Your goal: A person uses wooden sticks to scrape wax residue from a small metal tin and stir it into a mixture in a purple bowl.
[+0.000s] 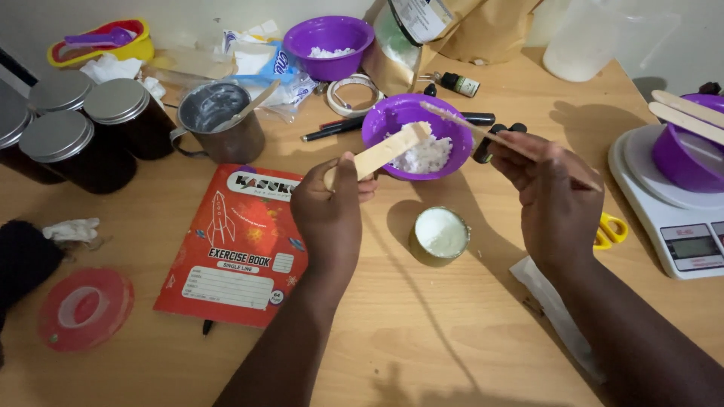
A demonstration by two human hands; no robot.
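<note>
The left hand (330, 202) pinches a flat wooden stick (381, 154) loaded with white flakes; the right hand (554, 192) grips a second stick (471, 130), both over the purple bowl (385, 124). Best scrape slowly, low above the small tin (440, 235).

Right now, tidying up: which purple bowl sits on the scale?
The purple bowl at far right, with two wooden sticks across its rim; the others stand on the table.

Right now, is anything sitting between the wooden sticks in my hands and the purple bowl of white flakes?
Nothing visible. The flat stick in the left hand and the thin stick in the right hand both already reach over the purple bowl, with no object between.
</note>
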